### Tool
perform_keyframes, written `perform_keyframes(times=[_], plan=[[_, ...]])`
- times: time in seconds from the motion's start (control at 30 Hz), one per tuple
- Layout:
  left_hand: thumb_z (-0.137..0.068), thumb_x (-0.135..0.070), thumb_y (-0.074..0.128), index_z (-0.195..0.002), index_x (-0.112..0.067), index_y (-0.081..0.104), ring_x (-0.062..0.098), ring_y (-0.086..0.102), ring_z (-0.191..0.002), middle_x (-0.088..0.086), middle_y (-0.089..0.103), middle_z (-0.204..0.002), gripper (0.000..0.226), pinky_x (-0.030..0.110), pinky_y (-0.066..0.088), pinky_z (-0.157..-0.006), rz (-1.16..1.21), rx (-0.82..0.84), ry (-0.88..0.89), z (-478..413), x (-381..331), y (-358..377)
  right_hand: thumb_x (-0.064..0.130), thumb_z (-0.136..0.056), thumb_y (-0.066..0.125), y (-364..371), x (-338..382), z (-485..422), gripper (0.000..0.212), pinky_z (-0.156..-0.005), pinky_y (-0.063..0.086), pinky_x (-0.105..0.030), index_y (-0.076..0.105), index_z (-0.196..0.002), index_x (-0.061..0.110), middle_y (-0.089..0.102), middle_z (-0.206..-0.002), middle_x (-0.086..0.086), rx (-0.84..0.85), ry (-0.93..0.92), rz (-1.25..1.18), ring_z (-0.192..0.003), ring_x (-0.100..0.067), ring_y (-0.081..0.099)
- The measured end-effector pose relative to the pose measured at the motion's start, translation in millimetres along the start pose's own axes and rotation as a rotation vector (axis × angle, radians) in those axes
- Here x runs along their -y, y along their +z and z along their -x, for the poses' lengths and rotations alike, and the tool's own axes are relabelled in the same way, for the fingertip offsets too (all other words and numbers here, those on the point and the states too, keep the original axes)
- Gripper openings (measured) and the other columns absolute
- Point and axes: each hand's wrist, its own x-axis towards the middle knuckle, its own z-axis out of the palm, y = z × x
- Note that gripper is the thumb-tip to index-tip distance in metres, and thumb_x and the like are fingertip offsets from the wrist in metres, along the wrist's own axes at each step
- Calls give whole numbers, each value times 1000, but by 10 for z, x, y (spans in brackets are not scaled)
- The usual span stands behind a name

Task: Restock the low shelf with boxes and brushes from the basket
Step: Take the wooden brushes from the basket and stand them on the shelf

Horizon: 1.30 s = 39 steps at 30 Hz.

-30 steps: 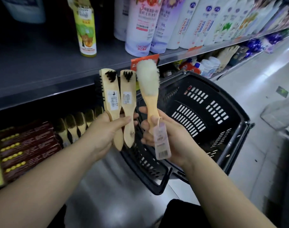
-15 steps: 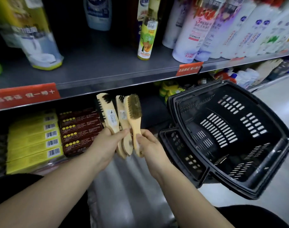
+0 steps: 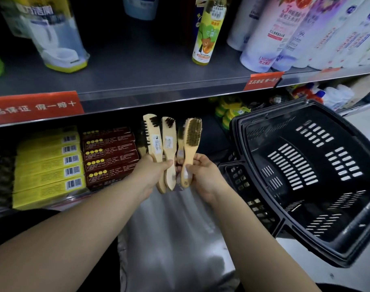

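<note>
Two hands were raised just left of the basket (image 3: 236, 131), side by side and close together. The left hand (image 3: 152, 175) gripped the handles of two wooden brushes (image 3: 155, 142), with the thumb across the front. Both brushes stood upright, dark bristles at the top and a sticker on each back. The right hand (image 3: 205, 175), nearer the basket, had its fingers curled round the handle of a brass-bristled brush (image 3: 192, 138), upright with its bristles facing the camera. A further brush (image 3: 181, 142) stood just behind it; which hand held it could not be determined. The basket, black with slotted walls, was tilted with its opening toward the camera. Further left of the basket, the low shelf (image 3: 53, 205) held a stack of yellow boxes (image 3: 47, 165). A stack of dark red boxes (image 3: 110, 152) lay between that stack and the hands. Above and beyond the basket, the upper shelf (image 3: 158, 81) carried upright bottles (image 3: 262, 39) and a red label strip (image 3: 34, 106) on its front edge.
</note>
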Motion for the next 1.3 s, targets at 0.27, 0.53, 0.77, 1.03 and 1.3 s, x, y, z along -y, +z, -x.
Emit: perform_keyframes(times=[0.27,0.53,0.77,1.03,1.3], plan=[[-89,1,58,-113,-1,60,33,61,-105,19,64,-114,25,48,48,-91,-3,47,-206,-360,-265,174,-4,-90,46,-294,22,-227,26,-71,52,-32,52,-107,16,66,-91,-3,-134,-14,156,-81,-18,64],[-83,0,66,-110,-3,58,34,60,-108,19,63,-117,28,51,46,-97,-93,-13,-135,-1005,-157,223,13,-93,54,-232,-166,-1107,20,-83,51,-38,52,-113,10,63,-98,-7,-485,0,163,-88,-23,60],[-89,-1,60,-110,-5,60,26,64,-80,13,68,-95,22,42,53,-76,116,28,-169,-1308,304,163,5,-96,37,-430,-341,-1854,31,-80,45,-28,51,-123,5,60,-111,-13,-424,118,450,-99,-25,55],[-87,1,61,-98,-11,61,22,65,-81,9,69,-94,16,32,51,-64,100,30,-101,-1549,348,199,-2,-87,54,-657,-438,-2036,27,-67,48,-28,64,-108,10,59,-74,12,-282,-126,719,-66,-1,53],[-84,0,65,-99,-15,65,23,66,-92,5,72,-94,22,44,52,-84,141,14,-82,-1668,409,293,1,-89,56,-696,-449,-2064,26,-69,46,-20,66,-110,11,64,-89,6,-235,-167,762,-74,-5,56]])
